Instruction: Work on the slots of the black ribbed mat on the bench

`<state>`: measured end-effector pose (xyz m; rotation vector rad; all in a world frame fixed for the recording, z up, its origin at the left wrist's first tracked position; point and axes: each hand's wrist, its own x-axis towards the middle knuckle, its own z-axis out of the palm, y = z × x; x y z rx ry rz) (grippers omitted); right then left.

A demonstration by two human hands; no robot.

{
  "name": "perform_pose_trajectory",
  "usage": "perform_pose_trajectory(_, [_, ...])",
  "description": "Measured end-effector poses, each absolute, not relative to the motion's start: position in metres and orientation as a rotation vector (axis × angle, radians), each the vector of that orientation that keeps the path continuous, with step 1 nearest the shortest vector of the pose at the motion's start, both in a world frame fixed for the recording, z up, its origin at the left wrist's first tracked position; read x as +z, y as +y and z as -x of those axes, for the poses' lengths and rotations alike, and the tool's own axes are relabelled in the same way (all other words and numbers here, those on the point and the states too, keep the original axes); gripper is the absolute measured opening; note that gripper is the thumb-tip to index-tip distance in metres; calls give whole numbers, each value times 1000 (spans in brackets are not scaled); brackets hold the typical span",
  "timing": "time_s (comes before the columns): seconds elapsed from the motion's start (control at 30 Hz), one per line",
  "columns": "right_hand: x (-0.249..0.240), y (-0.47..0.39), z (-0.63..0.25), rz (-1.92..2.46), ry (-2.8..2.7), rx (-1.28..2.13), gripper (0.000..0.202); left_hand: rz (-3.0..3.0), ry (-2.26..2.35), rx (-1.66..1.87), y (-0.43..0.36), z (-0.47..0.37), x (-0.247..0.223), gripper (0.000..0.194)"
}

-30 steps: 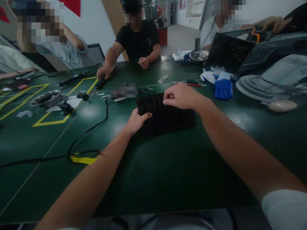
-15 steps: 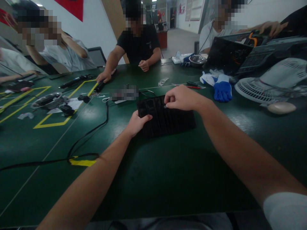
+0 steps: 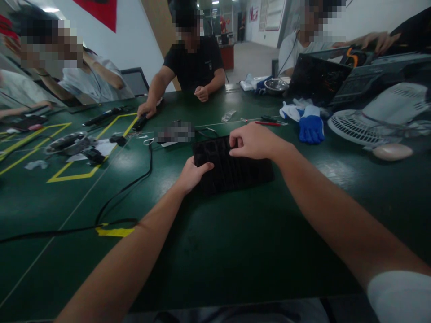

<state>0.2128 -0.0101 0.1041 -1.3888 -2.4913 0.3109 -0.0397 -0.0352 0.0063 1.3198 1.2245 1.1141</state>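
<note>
A black panel-like object (image 3: 232, 172) with a ribbed or compartmented surface lies on the green table in front of me. My left hand (image 3: 195, 174) grips its left edge, thumb on top and the other fingers hidden beneath or behind it. Over its upper middle, my right hand (image 3: 251, 141) is closed with its fingers curled and fingertips pressed together; anything between them is hidden or too small to name.
Beyond lie a cable-laden device (image 3: 175, 133), a red pen (image 3: 269, 123) and blue-and-white gloves (image 3: 311, 125). A white fan (image 3: 353, 128) is at the right. A black cable (image 3: 124, 188) crosses the left side. Several people sit around the table (image 3: 188, 251).
My right hand has shifted slightly down over the black object, and the small shiny bit seen at its fingertips no longer shows. My left hand keeps its hold.
</note>
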Motion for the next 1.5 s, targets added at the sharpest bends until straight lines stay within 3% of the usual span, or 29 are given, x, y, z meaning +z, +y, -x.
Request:
perform_pose_trajectory(0.53, [101,-9,-211,1402,-2471,210,18,-1298,1218,1126,-36,39,8,44])
perform_pose_trajectory(1.5, [105,-7,-214,1339,-2456,395,15,-1309,1221,1102,-36,40,7,40])
